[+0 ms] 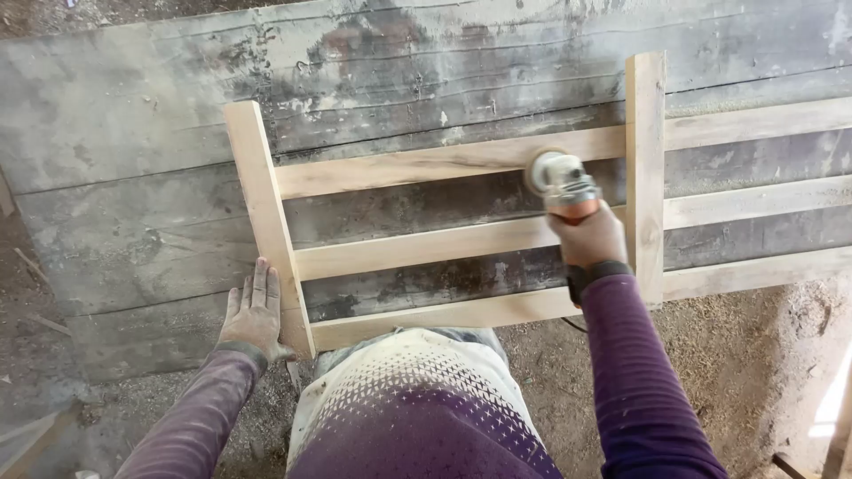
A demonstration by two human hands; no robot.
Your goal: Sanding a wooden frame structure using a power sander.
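Person, head-camera view.
- Sleeves: long, purple, with fine darker horizontal stripes, dusted pale along the forearms; ribbed cuffs.
- Left hand: bare, no glove; cuff greyed with dust.
- Right hand: bare; a dark band circles the wrist just above the sleeve end.
- Torso: purple top fading into white through a dotted halftone pattern.
- Lower garment: a sliver of grey fabric shows beyond the white hem.

pale tan wooden frame, grey streaked board, orange-and-silver sander, purple striped sleeves
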